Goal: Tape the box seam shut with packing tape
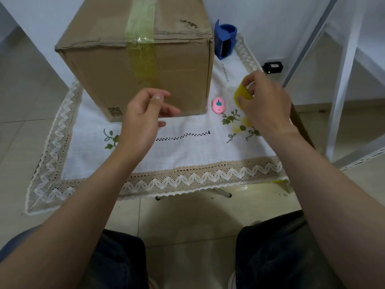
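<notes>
A brown cardboard box [170, 65] stands at the back left of the table. A strip of yellowish packing tape [142, 38] runs along its top seam and down its front face. To the right of the box, my right hand [266, 107] grips a yellow roll of packing tape [241, 92]. My left hand [143, 119] hovers in front of the box's lower front face with thumb and forefinger pinched together. A faint clear length of tape seems to stretch from that pinch toward the roll.
A white embroidered tablecloth [187, 151] with a lace border covers the small table. A pink oval cutter [218, 105] lies beside the box's right corner. A blue holder [225, 39] stands behind it, a black device [272, 67] is further right, and a white shelf frame [341, 84] rises at the right.
</notes>
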A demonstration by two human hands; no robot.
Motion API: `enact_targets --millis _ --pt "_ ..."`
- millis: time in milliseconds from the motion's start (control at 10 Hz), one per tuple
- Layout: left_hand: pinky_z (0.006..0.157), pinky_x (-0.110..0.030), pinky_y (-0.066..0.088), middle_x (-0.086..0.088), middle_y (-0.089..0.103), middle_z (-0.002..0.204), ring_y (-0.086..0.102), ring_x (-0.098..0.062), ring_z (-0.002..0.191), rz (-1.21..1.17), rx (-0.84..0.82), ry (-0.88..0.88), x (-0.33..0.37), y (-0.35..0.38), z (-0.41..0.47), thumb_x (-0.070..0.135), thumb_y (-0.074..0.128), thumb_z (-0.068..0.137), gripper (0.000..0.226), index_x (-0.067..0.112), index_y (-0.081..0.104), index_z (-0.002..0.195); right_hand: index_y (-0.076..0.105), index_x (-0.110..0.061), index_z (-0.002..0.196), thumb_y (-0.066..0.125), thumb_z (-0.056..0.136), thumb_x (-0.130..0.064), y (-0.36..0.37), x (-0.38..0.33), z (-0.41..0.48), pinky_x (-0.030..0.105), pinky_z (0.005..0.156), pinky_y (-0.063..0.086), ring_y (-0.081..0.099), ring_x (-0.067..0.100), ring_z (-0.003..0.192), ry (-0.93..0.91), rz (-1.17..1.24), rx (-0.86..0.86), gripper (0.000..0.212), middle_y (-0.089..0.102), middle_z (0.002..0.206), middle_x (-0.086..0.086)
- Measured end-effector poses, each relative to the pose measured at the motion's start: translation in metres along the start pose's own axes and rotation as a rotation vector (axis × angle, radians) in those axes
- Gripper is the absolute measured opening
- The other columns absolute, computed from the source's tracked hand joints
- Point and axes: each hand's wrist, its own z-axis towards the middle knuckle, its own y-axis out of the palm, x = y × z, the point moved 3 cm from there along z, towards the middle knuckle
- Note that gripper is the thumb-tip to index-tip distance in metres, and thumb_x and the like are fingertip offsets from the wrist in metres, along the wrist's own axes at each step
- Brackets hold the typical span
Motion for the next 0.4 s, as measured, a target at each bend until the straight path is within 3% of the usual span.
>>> enact_targets --millis 200,300,400 --pt "0.088 -0.049 0.061 0.012 0.080 0.077 0.076 -0.007 0.085 0.044 -0.033 0.050 0.002 -0.011 -0.004 0.020 0.041 0.113 0.024 0.025 0.065 0.108 0.062 -0.030 0.110 0.072 0.090 -0.036 0.012 -0.004 -0.006 0.043 0.098 0.033 0.062 0.026 0.105 -0.025 -0.097 -0.074 0.023 0.069 0.100 -0.003" --pt "0.089 -0.051 0.060 0.009 0.079 0.078 0.076 -0.009 0.087 0.064 -0.056 0.057 0.013 -0.028 -0.016 0.018 0.042 0.113 0.022 0.018 0.064 0.114 0.059 -0.029 0.128 0.077 0.085 -0.051 0.006 -0.012 -0.019 0.049 0.107 0.030 0.047 0.034 0.131 0.000 -0.092 -0.164 0.051 0.066 0.128 0.003" --pt "0.091 -0.052 0.060 0.008 0.081 0.081 0.078 -0.010 0.089 0.055 -0.007 0.114 0.034 -0.065 -0.024 0.015 0.045 0.112 0.021 0.020 0.065 0.115 0.041 -0.031 0.149 0.075 0.084 -0.058 -0.010 -0.026 -0.029 0.054 0.112 0.025 0.029 0.037 0.143 -0.029 -0.033 -0.225 0.078 0.048 0.152 0.003"
